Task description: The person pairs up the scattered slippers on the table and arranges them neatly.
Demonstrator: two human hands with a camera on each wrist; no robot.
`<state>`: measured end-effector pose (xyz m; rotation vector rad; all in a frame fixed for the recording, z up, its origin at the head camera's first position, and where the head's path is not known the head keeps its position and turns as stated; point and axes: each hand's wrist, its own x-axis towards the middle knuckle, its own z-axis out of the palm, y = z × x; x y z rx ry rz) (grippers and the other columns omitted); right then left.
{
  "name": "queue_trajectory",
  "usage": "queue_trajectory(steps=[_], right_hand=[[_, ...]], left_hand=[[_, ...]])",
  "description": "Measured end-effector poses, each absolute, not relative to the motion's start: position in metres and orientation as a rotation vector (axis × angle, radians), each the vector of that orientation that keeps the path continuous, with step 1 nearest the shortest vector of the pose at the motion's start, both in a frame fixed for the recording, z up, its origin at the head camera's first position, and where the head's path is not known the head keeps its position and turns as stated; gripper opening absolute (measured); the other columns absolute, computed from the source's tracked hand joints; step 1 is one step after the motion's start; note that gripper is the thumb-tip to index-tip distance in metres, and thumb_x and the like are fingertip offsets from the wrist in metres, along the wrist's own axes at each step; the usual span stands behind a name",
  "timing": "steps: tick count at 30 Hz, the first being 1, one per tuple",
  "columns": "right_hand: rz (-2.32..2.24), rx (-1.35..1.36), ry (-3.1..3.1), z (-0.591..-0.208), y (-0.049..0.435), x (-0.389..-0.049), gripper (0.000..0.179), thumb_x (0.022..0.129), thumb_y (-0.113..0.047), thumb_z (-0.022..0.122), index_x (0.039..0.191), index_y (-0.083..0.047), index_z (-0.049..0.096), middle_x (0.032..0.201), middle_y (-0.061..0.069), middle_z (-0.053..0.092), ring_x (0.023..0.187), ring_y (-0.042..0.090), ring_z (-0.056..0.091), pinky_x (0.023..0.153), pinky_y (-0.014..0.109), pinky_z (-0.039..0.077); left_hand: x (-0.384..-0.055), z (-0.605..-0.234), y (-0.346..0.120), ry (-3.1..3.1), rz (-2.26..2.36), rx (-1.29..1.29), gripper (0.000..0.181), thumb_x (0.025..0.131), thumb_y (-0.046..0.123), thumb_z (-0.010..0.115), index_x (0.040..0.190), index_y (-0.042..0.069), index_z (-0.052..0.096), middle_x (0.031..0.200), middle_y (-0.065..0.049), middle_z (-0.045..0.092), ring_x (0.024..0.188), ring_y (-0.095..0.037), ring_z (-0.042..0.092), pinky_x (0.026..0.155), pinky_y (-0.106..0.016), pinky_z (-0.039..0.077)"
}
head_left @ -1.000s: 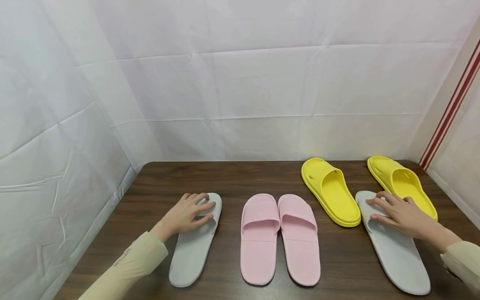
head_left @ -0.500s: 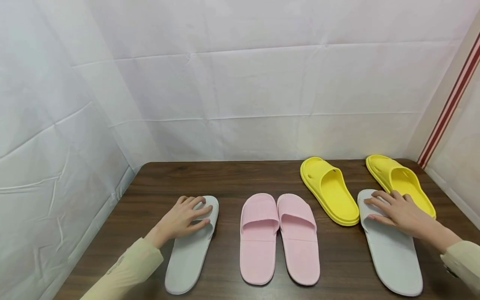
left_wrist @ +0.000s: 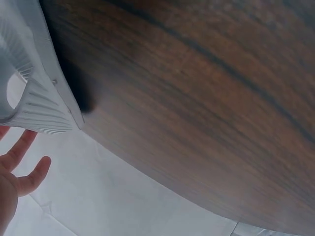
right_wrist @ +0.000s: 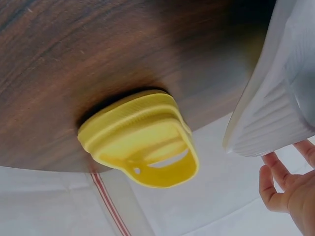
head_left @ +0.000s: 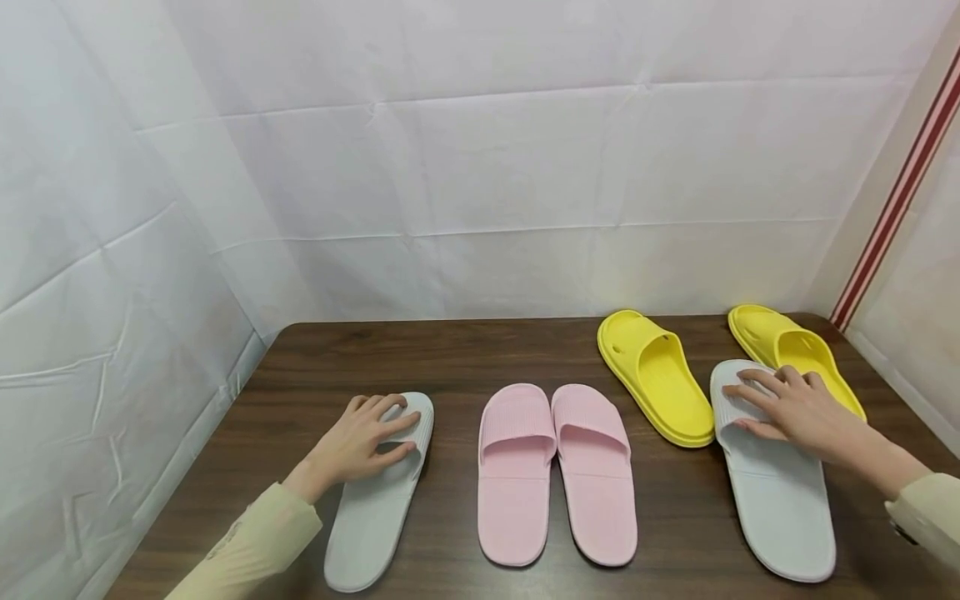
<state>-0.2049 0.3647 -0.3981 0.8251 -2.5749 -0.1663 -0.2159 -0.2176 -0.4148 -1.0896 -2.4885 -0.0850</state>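
Two grey slide slippers lie wide apart in the head view. My left hand (head_left: 367, 437) grips the left grey slipper (head_left: 367, 537) over its ribbed strap, thumb by the strap's opening and fingers toward the toe. My right hand (head_left: 798, 412) holds the right grey slipper (head_left: 783, 521) the same way. In the left wrist view a finger touches the strap (left_wrist: 42, 115), while another digit stands free. Fingertips also meet the strap (right_wrist: 268, 130) in the right wrist view. The hands partly hide both straps.
Two pink slippers (head_left: 515, 508) (head_left: 600, 517) lie side by side between the hands. At the back right are two yellow slippers (head_left: 660, 379) (head_left: 798, 354); the right grey toe overlaps one in view. White cloth (head_left: 465, 183) stands behind the brown table (head_left: 450, 358).
The left grey slipper has shifted slightly left and nearer me with my left hand. My right hand has moved the right grey slipper, its heel swinging left and its toe now higher in view.
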Motion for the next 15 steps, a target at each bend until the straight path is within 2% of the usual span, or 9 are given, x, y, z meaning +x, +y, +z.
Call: queue_trajectory(steps=[8,15], right_hand=[[-0.135,0.847,-2.55,-0.388,0.358,-0.206,0.048,0.075,-0.037,0.065,0.117,-0.019,0.051,0.114,0.005,0.054,0.081,0.023,0.047,0.063,0.036,0.028],[-0.067,0.849,-2.54,-0.375,0.34,-0.206,0.043,0.074,-0.03,0.065,0.112,-0.013,0.053,0.113,0.003,0.056,0.08,0.022,0.046,0.064,0.034,0.027]], left_hand=[[-0.214,-0.412,-0.22,-2.54,-0.08,-1.069,0.037,0.083,0.041,0.058,0.115,0.022,0.06,0.108,-0.006,0.056,0.097,-0.022,0.054,0.082,-0.045,0.038],[-0.212,-0.408,-0.224,-2.57,-0.086,-1.045,0.036,0.081,0.039,0.06,0.114,0.023,0.061,0.107,-0.005,0.055,0.092,-0.02,0.055,0.082,-0.046,0.039]])
